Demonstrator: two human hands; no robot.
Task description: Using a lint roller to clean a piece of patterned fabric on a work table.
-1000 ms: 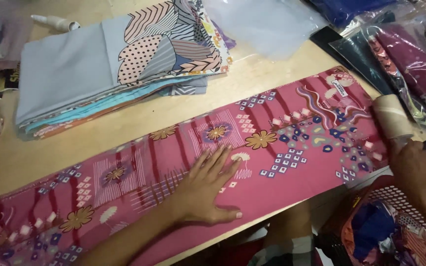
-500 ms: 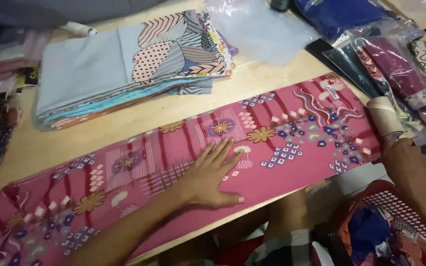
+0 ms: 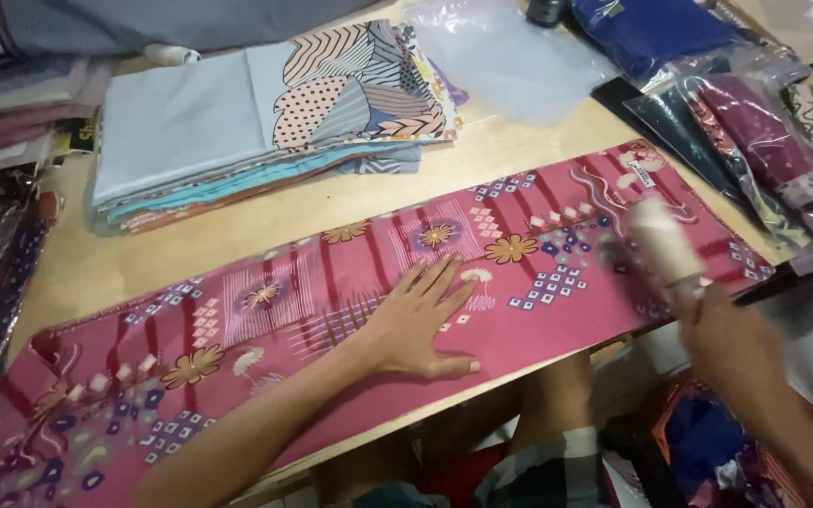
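The pink patterned cloth [image 3: 350,310] lies flat in a long strip along the near edge of the tabletop [image 3: 190,245], its front hem almost flush with that edge. The left hand [image 3: 421,325] rests on it near the middle, palm down, fingers spread. The right hand [image 3: 731,343] is curled tight around the handle of a pale roller [image 3: 665,243], blurred, over the cloth's right end.

Risks from this position:
- The cloth may bunch or slide off the near edge — one flat palm pins only the middle.
- The roller may snag the small tag [image 3: 640,175] at the far right corner.
- A wide stroke could strike the bagged fabrics [image 3: 755,141] at the right edge.
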